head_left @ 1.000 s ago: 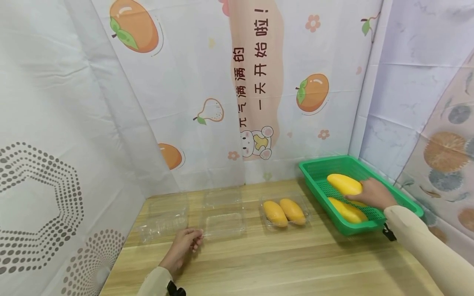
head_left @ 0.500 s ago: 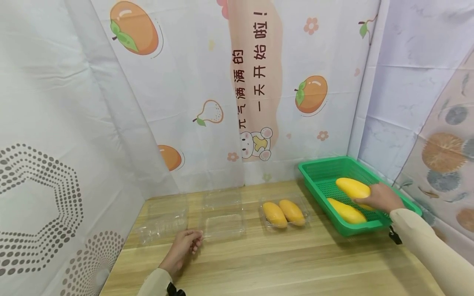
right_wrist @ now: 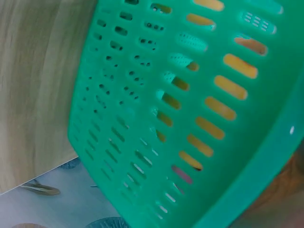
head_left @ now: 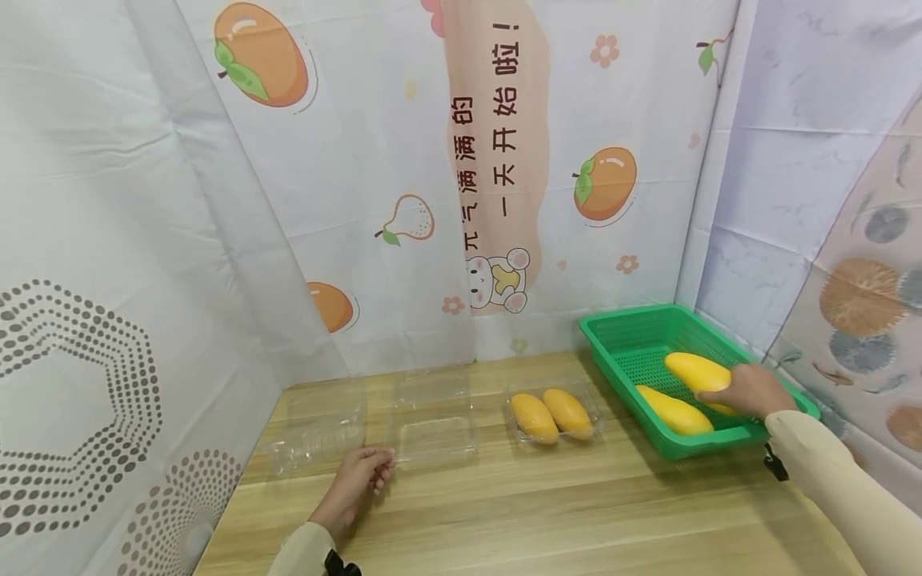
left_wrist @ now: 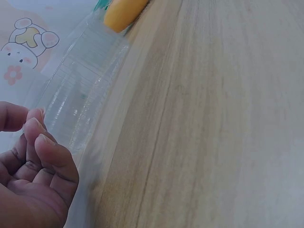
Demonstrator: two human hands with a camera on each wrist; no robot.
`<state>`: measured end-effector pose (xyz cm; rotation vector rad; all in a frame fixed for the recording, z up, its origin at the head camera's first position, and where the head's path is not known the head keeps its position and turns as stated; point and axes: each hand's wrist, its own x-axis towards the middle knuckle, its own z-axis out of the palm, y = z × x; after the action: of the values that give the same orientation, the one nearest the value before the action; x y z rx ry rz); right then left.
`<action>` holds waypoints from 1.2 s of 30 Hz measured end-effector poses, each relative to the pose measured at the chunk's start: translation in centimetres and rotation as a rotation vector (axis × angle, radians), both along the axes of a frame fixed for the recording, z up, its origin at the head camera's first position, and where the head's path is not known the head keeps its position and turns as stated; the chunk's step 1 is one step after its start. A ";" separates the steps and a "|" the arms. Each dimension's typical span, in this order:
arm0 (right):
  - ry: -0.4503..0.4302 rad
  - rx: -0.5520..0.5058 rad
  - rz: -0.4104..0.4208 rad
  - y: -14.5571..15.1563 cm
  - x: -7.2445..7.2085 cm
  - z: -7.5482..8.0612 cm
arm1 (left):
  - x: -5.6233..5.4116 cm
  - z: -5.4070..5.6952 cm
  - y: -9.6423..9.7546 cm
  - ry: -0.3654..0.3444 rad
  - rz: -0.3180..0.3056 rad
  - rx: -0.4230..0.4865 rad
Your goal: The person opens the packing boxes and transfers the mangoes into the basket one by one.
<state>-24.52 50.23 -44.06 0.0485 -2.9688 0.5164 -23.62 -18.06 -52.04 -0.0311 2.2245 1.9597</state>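
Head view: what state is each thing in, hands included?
Left hand, at middle box's corner; grip unclear
Right hand, gripping upper mango
Upper mango, held; lifted or resting unclear
Lower mango, lying in basket
Basket, upright, mangoes inside
Left box, appears open
Middle box, open
Right box, two mangoes inside

This looks like a curtained-off work booth. Printed cloth sheets [head_left: 403, 288] hang beyond and beside the hands [head_left: 358, 478] [head_left: 756, 390], a wood-grain bench [head_left: 533, 512] beneath.

1. shows a green basket [right_wrist: 244, 149] with a slotted wall.
2. glimpses yellow fruit [right_wrist: 221, 108] through the slots, mostly toward upper right.
3. takes in wooden table [right_wrist: 38, 85] at left, patterned cloth [right_wrist: 66, 204] at lower left.
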 end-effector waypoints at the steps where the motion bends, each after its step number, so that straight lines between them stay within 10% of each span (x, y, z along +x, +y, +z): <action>1: -0.001 -0.001 -0.002 0.1 0.0 0.0 | 0.0 0.0 0.0 0.000 0.001 0.001; 36: -0.210 0.030 -0.054 1.4 -0.3 -0.8 | 0.0 0.2 0.3 -0.028 0.025 -0.018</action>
<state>-24.78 51.59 -44.84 -0.0876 -3.1719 0.4983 -23.65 -17.79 -51.84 -0.0882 2.2354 1.9392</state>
